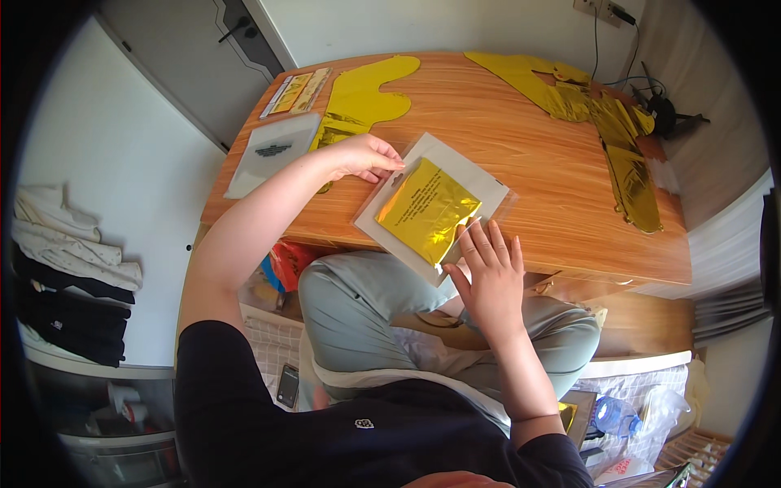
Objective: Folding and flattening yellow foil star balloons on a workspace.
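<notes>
A clear plastic packet (pixel 390 237) with a white backing lies tilted across the table's near edge, its lower corner jutting past it. Inside is a folded gold foil balloon (pixel 429 210) behind printed text. My left hand (pixel 366 158) pinches the packet's upper left edge between thumb and fingertips. Fingers spread and stretched out, my right hand (pixel 490 264) rests on its lower right edge. A thin white strip shows beside the right fingertips; what it is I cannot make out.
Flat gold foil balloons lie at the table's back left (pixel 358 93) and right (pixel 590 106). A clear plastic bag (pixel 277 150) and a printed card (pixel 294 91) are at the left. A black fan-like object (pixel 671 114) with cables stands at the back right. A phone (pixel 287 385) lies beside me.
</notes>
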A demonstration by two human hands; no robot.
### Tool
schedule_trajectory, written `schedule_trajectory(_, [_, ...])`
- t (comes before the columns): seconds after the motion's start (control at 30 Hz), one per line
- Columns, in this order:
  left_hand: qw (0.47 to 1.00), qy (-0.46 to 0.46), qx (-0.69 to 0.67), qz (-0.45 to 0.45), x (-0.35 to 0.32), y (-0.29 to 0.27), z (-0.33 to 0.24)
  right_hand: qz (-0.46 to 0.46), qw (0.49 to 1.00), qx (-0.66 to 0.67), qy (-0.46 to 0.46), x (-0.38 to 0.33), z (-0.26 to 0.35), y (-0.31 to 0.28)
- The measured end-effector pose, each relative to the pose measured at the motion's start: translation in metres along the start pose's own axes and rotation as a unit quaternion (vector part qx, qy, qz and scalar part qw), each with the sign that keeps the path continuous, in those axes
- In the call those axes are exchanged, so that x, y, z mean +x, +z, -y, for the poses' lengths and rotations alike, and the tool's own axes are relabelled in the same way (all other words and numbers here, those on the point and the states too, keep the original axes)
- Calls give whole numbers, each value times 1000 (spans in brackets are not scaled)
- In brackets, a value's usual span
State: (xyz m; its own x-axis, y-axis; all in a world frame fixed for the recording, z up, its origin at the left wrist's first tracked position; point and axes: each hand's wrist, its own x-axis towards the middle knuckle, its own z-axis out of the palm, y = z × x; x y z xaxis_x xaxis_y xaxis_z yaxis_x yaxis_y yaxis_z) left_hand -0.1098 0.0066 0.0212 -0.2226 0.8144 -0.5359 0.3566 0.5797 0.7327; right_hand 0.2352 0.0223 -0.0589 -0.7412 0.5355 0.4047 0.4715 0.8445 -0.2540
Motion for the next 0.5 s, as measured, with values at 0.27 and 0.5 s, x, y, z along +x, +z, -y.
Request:
schedule_trajectory(0.27, [989,19,-141,28,0,0,17,-7,1000,7,5,-1,1,1])
schedule_trajectory(0.5, [972,42,-225,46,6,1,31,-12,1000,22,8,-2,1,2])
